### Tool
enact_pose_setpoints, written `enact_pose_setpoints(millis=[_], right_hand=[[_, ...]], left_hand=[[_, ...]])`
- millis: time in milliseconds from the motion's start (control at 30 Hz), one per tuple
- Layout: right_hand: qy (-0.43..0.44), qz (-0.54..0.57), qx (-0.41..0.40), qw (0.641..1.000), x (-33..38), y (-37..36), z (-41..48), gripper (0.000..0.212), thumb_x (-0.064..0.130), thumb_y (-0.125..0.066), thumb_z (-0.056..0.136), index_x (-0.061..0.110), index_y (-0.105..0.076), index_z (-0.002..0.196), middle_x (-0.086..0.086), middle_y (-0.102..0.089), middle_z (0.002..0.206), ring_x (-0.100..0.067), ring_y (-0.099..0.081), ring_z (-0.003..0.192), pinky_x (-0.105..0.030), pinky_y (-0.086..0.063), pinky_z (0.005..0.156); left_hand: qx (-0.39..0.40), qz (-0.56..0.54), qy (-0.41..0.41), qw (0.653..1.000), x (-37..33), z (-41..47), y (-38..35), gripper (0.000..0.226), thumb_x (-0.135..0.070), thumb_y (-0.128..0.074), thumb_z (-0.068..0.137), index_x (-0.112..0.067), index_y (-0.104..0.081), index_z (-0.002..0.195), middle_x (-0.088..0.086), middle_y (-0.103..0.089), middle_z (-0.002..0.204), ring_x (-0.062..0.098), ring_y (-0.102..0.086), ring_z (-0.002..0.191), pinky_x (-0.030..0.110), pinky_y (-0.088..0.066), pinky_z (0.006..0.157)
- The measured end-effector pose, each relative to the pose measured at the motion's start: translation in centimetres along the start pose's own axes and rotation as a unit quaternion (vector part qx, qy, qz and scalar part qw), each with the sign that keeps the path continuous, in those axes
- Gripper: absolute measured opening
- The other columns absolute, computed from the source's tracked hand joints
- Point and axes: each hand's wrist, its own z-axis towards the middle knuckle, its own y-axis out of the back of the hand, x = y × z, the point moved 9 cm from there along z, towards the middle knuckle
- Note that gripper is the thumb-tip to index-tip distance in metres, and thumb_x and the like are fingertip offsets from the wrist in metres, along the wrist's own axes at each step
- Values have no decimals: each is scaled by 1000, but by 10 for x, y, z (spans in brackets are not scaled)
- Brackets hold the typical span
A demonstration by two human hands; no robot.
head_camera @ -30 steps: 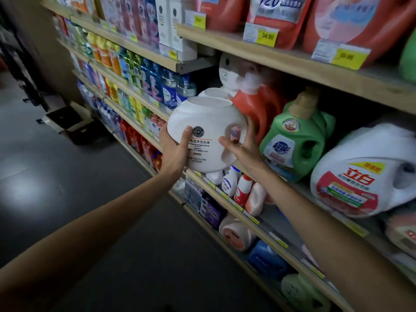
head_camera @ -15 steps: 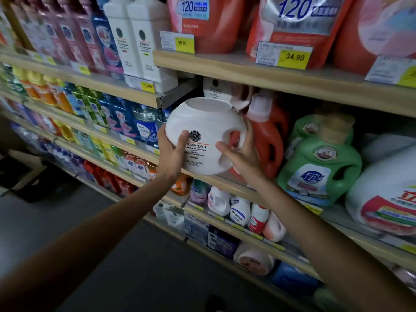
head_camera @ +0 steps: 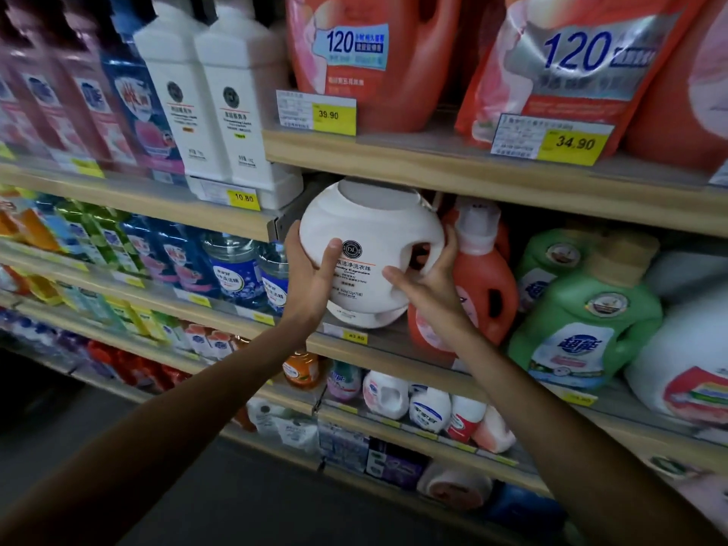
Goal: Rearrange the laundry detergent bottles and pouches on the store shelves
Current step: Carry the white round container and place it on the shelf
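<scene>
Both hands, left [head_camera: 311, 277] and right [head_camera: 427, 283], grasp a round white capsule tub [head_camera: 368, 246] at the shelf edge [head_camera: 394, 358]. Pushed carelessly, it may topple the touching orange bottle [head_camera: 478, 277].

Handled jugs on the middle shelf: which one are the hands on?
The round white jug, leftmost in that row, with left hand and right hand on its sides. The orange jug and green jug stand untouched.

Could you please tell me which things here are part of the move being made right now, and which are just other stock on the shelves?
In hand:
white round tub
left hand
right hand
middle shelf

Other stock:
orange bottle
green bottle
two tall white bottles
orange pouch
</scene>
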Motion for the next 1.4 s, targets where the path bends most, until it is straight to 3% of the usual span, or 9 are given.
enact_pose_setpoints(millis=[200,367,500,633,833,1033,1200,1400], right_hand=[[-4,-27,-44,999,-3,-5,13,115,44,-81,55,25,-12,144,-3,-24,152,-21,-30,141,-50,-34,112],[15,-47,-86,995,-4,-8,24,111,52,-81,56,29,-16,143,6,-26,147,-10,-30,138,-46,-34,113],[20,-42,-100,994,-10,-13,34,109,53,-83,57,31,-19,143,1,-30,148,-15,-32,140,-51,-35,111],[14,-58,-113,992,-17,-15,42,108,51,-83,57,34,-18,142,2,-30,148,-15,-33,139,-50,-34,113],[-1,-96,-132,987,-21,-19,49,111,51,-74,61,24,-10,148,11,-19,146,-10,-20,142,-35,-24,118],[-15,-141,-108,984,-28,-19,54,118,44,-79,59,27,-4,148,15,-12,142,0,-13,137,-24,-21,111],[-16,-164,-138,977,-25,-23,53,118,43,-80,57,30,-5,147,17,-14,137,18,-15,121,-15,-19,103],[4,-161,-137,977,-19,-21,50,110,30,-82,63,18,-12,148,2,-22,152,-14,-22,142,-31,-25,115]], left_hand=[[74,-7,-5,997,11,32,-6,96,-45,-62,76,-23,-5,150,4,-29,151,17,-34,136,42,-33,114],[113,-16,-9,993,21,59,-8,106,-47,-73,73,-23,-5,151,3,-29,153,18,-33,139,39,-32,114],[118,-22,-10,993,32,75,-10,100,-41,-73,75,-30,-6,149,-3,-34,147,12,-37,131,32,-34,108],[133,-30,2,991,42,87,-13,104,-48,-71,71,-35,-3,148,-10,-33,142,8,-35,130,31,-32,106],[161,12,-10,987,61,93,-20,116,-26,-79,74,-30,9,149,-4,-16,157,6,-22,139,31,-24,115],[161,26,-12,987,66,96,-16,113,-33,-77,75,-35,8,150,-18,-25,147,-5,-27,129,20,-27,103],[132,72,-19,989,65,96,-10,105,-39,-70,80,-39,10,149,-8,-28,156,19,-45,131,26,-38,95],[128,71,-23,989,62,94,-9,105,-36,-72,80,-36,7,150,-6,-25,157,22,-43,134,33,-42,103]])
